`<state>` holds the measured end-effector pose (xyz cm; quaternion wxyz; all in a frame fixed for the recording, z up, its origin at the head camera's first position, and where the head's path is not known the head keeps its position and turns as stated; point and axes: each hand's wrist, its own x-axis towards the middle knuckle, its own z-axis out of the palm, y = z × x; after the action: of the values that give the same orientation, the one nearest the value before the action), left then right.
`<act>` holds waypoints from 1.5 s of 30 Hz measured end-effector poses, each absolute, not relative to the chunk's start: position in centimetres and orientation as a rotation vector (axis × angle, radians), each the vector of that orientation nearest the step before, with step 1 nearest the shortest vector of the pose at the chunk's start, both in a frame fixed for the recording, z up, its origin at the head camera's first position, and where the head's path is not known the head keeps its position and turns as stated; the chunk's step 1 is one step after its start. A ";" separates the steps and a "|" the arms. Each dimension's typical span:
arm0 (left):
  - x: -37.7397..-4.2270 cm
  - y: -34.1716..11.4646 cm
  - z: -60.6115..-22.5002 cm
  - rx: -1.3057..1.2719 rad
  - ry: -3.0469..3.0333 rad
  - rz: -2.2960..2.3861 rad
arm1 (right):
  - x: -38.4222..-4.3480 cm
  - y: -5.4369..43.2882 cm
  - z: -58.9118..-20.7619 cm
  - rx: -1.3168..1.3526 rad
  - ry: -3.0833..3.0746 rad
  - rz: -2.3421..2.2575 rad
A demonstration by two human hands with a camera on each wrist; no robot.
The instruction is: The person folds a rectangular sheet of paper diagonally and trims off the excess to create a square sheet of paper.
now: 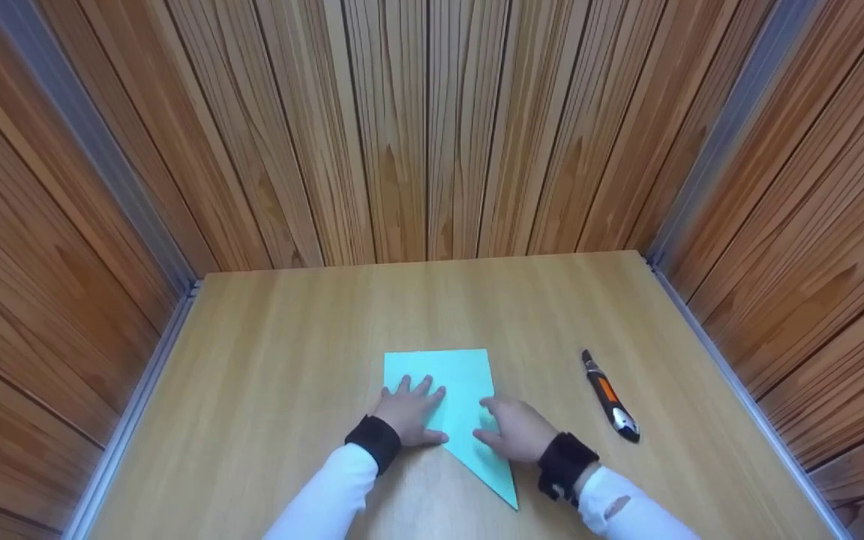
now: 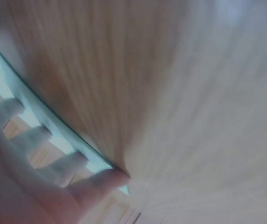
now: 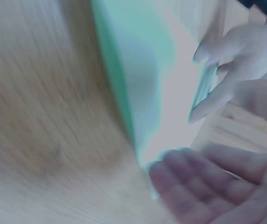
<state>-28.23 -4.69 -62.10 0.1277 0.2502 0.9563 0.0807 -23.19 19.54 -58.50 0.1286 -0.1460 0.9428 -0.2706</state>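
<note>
A turquoise sheet of paper (image 1: 466,375) lies on the table, its lower edge slanting down to a sharp point at the right. It looks folded; in the right wrist view the paper (image 3: 142,79) shows a bent, raised side. My left hand (image 1: 409,415) rests on its left part with fingers spread. Straight fingers of that left hand (image 2: 35,186) touch the paper (image 2: 0,70) in the left wrist view. At the paper's right edge is my right hand (image 1: 518,430), its fingers loosely bent. The right wrist view shows the right hand's (image 3: 222,186) fingertips by the paper's edge, pinching nothing.
A utility knife (image 1: 610,396) with an orange and black handle lies on the table (image 1: 289,337), right of the paper. Wood-panelled walls (image 1: 402,135) rise behind and at both sides. Metal rails (image 1: 747,397) run along the table's side edges.
</note>
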 end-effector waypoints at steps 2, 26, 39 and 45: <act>-28.1 -4.9 -62.1 0.734 2.778 0.232 | -24.2 19.3 -59.1 -0.421 2.748 -0.834; -27.9 -4.8 -61.7 0.738 2.782 0.190 | -30.6 18.0 -62.5 -0.434 2.835 -0.484; -28.3 -4.6 -61.2 0.727 2.782 0.208 | -31.3 18.0 -61.9 -0.476 2.891 -0.416; -28.4 -4.9 -61.0 0.656 2.762 0.297 | -30.8 17.7 -62.1 -0.406 2.875 -0.478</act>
<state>-28.42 -4.90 -61.04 0.1432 0.2276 0.9577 0.1029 -30.78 17.68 -62.10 0.0994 -0.1373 0.9722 -0.1617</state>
